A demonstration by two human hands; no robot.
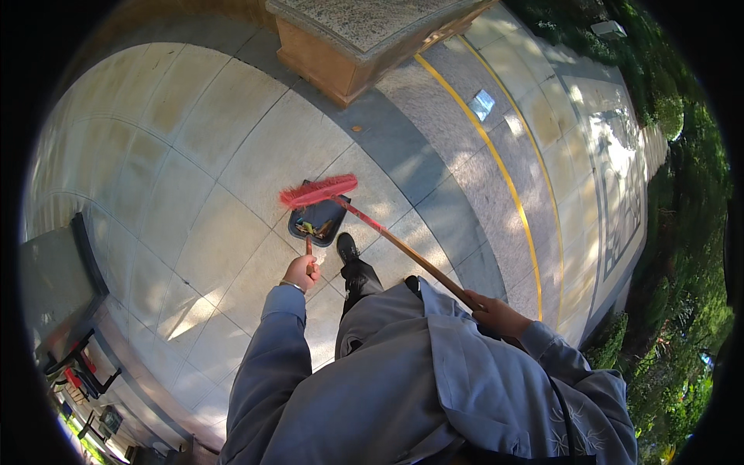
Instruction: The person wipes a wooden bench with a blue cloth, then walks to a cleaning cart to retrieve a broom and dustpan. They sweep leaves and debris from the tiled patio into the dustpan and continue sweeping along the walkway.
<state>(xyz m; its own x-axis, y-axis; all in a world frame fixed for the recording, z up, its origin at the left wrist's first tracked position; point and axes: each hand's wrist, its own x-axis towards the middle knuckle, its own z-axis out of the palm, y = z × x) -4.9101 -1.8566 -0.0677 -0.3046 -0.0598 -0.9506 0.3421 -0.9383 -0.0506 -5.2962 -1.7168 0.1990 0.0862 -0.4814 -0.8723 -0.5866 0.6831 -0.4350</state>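
Observation:
My left hand [301, 273] grips the upright handle of a dark dustpan [335, 224]. Several dry leaves and bits of litter [314, 228] lie in the pan. Across the pan's far side rests a broom head with red bristles [319, 190], which hides that edge. From it a wooden broom handle [427, 264], red near the head, runs down to my right. My right hand [500, 314] is closed around the upper part of this handle. One black shoe [347, 247] stands on the paving just right of the dustpan.
A stone-topped pillar base [331, 64] stands ahead. An orange leaf [356, 128] lies on the dark paving band near it. Two yellow lines [497, 157] curve along the right, with a pale bluish flat patch [482, 105] between them. Chairs [84, 363] are at lower left; shrubs [680, 279] border the right.

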